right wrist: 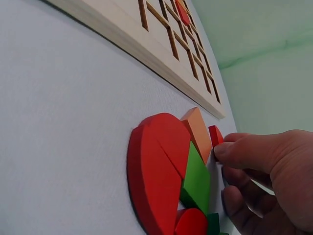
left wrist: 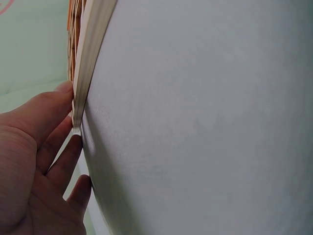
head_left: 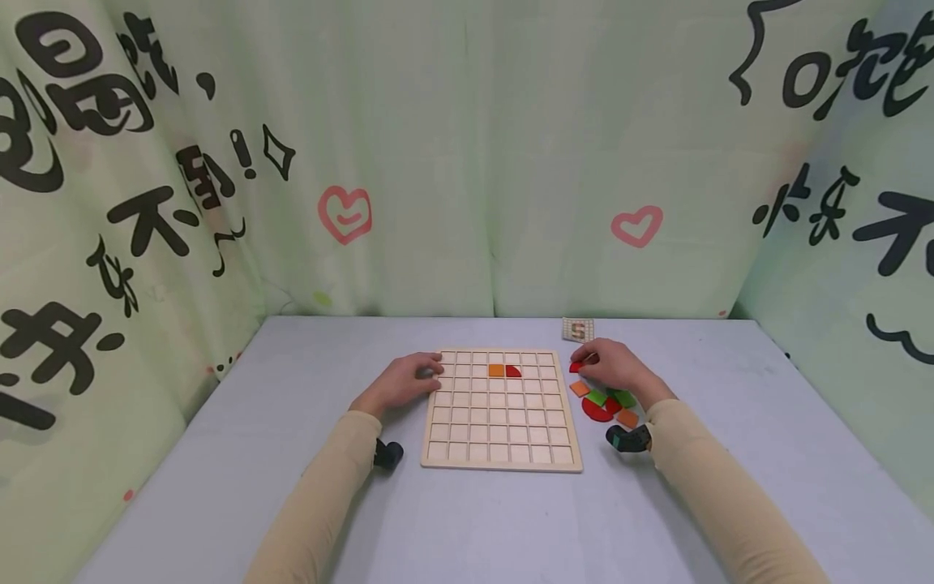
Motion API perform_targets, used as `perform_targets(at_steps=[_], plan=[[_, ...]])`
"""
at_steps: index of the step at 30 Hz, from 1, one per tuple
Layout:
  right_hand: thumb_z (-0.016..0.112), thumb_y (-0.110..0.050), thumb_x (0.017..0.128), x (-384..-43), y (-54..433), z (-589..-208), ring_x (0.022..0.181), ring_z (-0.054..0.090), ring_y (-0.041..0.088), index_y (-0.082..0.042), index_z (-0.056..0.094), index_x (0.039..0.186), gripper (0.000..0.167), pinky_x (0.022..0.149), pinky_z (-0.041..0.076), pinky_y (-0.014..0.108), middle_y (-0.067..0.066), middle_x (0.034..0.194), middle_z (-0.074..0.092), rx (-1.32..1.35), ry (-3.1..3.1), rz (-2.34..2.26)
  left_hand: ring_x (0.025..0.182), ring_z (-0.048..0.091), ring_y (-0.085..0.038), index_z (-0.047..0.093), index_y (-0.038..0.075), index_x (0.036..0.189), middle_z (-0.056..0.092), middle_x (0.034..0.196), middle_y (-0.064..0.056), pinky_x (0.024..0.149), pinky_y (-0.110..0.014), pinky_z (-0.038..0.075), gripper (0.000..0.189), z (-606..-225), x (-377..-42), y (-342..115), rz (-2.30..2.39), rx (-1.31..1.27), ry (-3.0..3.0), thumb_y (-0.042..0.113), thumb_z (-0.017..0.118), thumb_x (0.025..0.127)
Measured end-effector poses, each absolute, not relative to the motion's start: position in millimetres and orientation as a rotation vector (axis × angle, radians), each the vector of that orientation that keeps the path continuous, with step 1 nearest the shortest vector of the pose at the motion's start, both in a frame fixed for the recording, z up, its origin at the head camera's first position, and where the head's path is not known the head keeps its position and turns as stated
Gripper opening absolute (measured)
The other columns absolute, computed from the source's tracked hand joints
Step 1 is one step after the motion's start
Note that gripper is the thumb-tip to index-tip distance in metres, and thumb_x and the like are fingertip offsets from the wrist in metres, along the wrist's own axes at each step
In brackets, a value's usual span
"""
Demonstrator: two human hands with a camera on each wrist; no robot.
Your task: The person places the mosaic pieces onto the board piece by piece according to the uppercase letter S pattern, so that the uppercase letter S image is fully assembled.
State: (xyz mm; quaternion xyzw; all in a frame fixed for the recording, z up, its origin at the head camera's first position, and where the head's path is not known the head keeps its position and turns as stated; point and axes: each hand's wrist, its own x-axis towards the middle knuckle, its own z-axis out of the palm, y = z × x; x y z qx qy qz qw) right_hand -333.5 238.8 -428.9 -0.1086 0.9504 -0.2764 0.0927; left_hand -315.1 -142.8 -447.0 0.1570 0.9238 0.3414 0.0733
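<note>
Pinching a flat red piece, the right hand flanks a wooden grid.

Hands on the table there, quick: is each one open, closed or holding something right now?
Left hand: open, touching the left edge of the wooden grid board.
Right hand: closed, pinching a small red piece.

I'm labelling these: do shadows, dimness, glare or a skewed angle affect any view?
Head: even light, soft shadows on the table by both sleeves. Left wrist: dimmer, darkening toward the right edge, soft shadow beside the left hand. Right wrist: wooden board slanted steeply, no strong glare.
</note>
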Motion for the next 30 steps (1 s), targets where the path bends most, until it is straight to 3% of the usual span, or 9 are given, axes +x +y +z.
perform_targets(at_steps=[22,30], plan=[[0.064,-0.013,0.096,-331.8,238.4,-430.7,0.106,0.057,0.032,0.001,0.065,0.125,0.032,0.091,0.057,0.043,0.02,0.119,0.064,-0.317,2.805,-0.851,0.147,0.038,-0.029,0.068,0.007,0.121,0.051,0.152,-0.007,0.123,-0.044,0.03,0.027,-445.8,-315.9,-144.2,1.029,0.507,2.756,0.015,0.067,0.095],[0.062,-0.015,0.098,-332.6,236.6,-429.1,0.113,0.057,0.038,0.0,0.064,0.127,0.032,0.098,0.055,0.049,0.021,0.124,0.063,-0.318,2.806,-0.872,0.147,0.039,-0.03,0.068,0.007,0.12,0.052,0.151,-0.008,0.123,-0.045,0.031,0.026,-444.7,-316.0,-145.0,1.032,0.511,2.758,0.015,0.067,0.095]])
